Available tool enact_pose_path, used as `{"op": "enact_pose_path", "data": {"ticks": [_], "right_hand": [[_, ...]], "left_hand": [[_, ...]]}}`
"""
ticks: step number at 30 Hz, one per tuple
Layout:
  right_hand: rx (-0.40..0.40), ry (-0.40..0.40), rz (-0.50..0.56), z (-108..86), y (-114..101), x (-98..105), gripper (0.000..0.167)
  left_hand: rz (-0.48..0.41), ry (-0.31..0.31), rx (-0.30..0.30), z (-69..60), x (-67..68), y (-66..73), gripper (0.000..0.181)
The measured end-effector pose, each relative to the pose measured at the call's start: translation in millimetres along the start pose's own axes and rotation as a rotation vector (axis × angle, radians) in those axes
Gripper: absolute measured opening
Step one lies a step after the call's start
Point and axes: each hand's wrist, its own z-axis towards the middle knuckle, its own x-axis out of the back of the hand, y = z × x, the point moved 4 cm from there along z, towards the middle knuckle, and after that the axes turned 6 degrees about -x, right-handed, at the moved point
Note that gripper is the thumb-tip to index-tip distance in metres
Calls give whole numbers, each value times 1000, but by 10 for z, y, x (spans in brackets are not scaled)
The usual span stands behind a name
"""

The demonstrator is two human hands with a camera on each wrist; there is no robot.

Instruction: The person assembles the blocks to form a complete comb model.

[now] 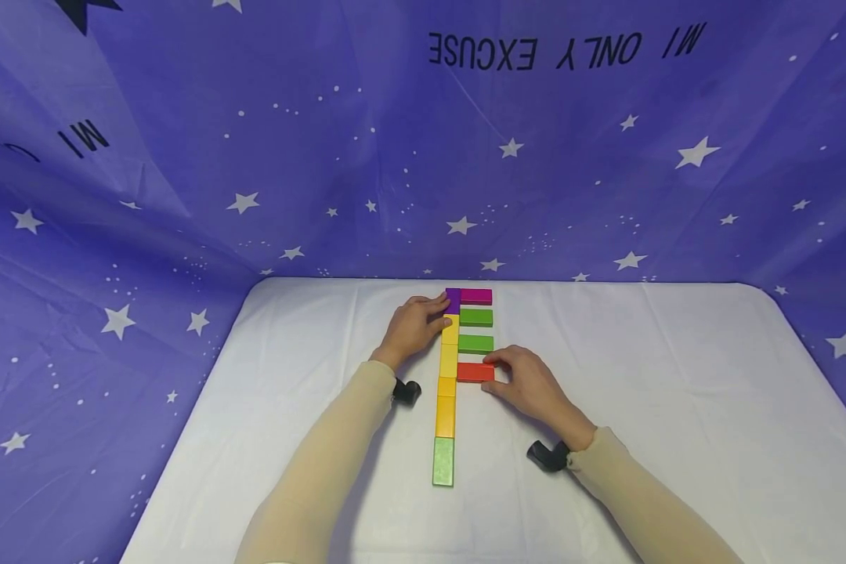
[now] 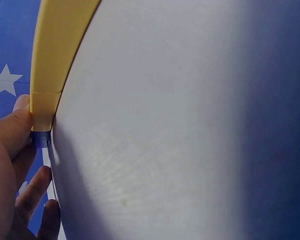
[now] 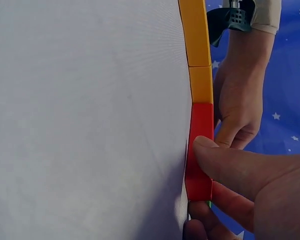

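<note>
A column of blocks runs down the table, with a purple block on top, yellow blocks below it, orange blocks further down and a pale green block at the near end. My left hand touches the column's left side, its thumb at the top yellow block and a fingertip at the purple one. A red block lies crosswise against the column's right side. Thumb and fingers of my right hand pinch its right end. In the right wrist view, the thumb lies over the red block's side.
Above the red block, two green blocks and a magenta block jut rightward from the column, with gaps between them. A white cloth covers the table. Purple star-patterned fabric hangs behind and at the sides.
</note>
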Motion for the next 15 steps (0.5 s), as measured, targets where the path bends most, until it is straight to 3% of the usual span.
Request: {"op": "enact_pose_path", "data": {"ticks": [10,15], "right_hand": [[-48,-16,35,-20,89,40,45],[-75,1,72,-56,187,176,45]], "left_hand": [[82,-38,23,17,-3,46,51],[4,2,36,15,23,9,54]]}}
